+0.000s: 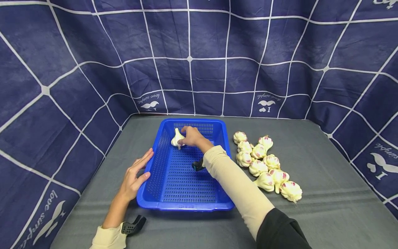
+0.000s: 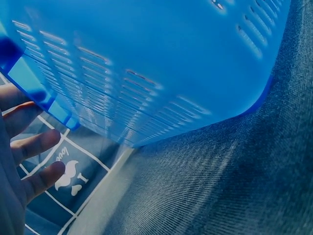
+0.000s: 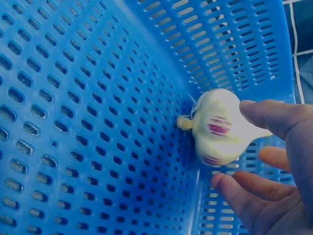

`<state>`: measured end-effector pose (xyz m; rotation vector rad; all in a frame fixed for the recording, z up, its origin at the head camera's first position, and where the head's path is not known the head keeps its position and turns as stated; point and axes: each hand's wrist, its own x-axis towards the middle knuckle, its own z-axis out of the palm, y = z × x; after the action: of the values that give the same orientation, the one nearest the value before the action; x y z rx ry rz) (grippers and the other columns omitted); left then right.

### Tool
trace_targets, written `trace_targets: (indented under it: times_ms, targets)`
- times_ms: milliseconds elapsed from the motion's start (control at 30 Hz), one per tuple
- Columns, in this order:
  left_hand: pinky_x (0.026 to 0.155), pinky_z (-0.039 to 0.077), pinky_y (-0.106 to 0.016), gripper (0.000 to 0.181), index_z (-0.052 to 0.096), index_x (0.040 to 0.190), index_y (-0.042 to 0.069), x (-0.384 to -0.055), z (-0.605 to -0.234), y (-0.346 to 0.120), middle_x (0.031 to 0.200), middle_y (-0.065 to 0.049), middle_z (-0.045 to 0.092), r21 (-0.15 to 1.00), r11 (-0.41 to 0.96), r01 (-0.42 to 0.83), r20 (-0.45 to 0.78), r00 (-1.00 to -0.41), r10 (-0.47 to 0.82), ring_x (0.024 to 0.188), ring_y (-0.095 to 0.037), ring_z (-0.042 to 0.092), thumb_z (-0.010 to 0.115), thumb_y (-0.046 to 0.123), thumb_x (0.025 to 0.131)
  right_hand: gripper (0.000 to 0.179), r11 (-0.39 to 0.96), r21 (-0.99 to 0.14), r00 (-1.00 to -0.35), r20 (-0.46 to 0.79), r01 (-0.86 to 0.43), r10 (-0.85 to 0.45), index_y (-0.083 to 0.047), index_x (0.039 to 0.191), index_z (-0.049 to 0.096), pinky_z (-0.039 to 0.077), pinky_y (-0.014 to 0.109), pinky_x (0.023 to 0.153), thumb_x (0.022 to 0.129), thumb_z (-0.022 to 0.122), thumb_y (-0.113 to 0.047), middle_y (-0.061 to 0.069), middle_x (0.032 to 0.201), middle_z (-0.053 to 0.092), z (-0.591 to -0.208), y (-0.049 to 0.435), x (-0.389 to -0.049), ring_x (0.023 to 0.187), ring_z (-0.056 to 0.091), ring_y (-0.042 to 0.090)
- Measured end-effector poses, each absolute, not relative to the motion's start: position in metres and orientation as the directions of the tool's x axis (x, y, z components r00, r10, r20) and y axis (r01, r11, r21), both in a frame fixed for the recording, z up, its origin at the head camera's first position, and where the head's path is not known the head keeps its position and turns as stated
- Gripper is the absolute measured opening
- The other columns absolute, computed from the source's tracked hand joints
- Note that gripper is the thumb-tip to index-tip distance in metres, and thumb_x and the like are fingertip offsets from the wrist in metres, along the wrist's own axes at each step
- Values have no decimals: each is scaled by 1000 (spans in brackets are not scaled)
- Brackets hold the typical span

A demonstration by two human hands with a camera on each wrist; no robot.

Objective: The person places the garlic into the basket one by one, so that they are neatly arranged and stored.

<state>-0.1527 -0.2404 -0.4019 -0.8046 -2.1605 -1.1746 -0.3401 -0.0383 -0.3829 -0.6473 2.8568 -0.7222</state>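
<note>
My right hand (image 1: 192, 136) reaches into a blue plastic basket (image 1: 186, 206), at its far left corner. A white garlic bulb (image 3: 220, 129) with purple streaks lies there against the perforated wall, its root end toward the basket floor. In the right wrist view the thumb (image 3: 264, 115) overlaps the bulb's side, while the other fingers are spread below it with a gap between. My left hand (image 1: 133, 178) rests its extended fingers along the basket's left rim; in the left wrist view these fingers (image 2: 36, 142) show beside the blue wall.
Several garlic bulbs (image 1: 258, 167) lie in a loose cluster on the grey cloth (image 1: 329, 204) right of the basket. A dark blue curtain (image 1: 208, 41) with white grid lines stands behind and at both sides. Black straps are worn on both wrists.
</note>
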Motion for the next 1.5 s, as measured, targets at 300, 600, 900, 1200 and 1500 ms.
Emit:
trace_targets:
  times_ms: [300, 600, 900, 1200, 1500]
  targets:
    - [76, 40, -27, 52, 50, 121, -15, -152, -404, -239, 127, -33, 45, 531, 429, 731, 716, -658, 234, 102, -36, 51, 49, -3, 71, 56, 789, -486, -898, -20, -376, -440, -8, 124, 54, 38, 37, 94, 77, 70, -35, 8, 118, 60, -373, -27, -342, 115, 48, 29]
    - [77, 41, -24, 52, 49, 121, -16, -151, -400, -236, 127, -34, 44, 540, 433, 721, 709, -668, 228, 102, -40, 50, 48, -4, 70, 57, 751, -533, -894, 24, -391, -448, -9, 123, 55, 44, 33, 81, 76, 70, -37, 7, 100, 63, -352, -11, -340, 93, 56, 18]
    - [81, 39, -21, 55, 49, 126, -9, -158, -415, -243, 133, -27, 43, 566, 453, 688, 674, -703, 226, 106, -32, 50, 51, -2, 71, 55, 665, -597, -852, 63, -450, -520, -8, 121, 56, 44, 36, 85, 77, 70, -37, 13, 107, 65, -327, 13, -326, 99, 59, 23]
    - [86, 36, -18, 55, 48, 129, -4, -169, -433, -255, 136, -21, 42, 552, 417, 722, 702, -672, 234, 112, -21, 48, 51, 4, 75, 51, 589, -643, -829, 133, -489, -543, -14, 119, 57, 48, 29, 74, 76, 72, -36, 4, 98, 67, -305, 44, -302, 86, 63, 15]
    - [89, 35, -18, 56, 49, 127, -7, -170, -436, -252, 134, -25, 43, 540, 407, 737, 719, -655, 233, 113, -25, 48, 51, -1, 72, 51, 556, -615, -787, 182, -559, -590, -11, 120, 56, 50, 26, 68, 76, 72, -32, 5, 98, 66, -304, 74, -278, 80, 64, 14]
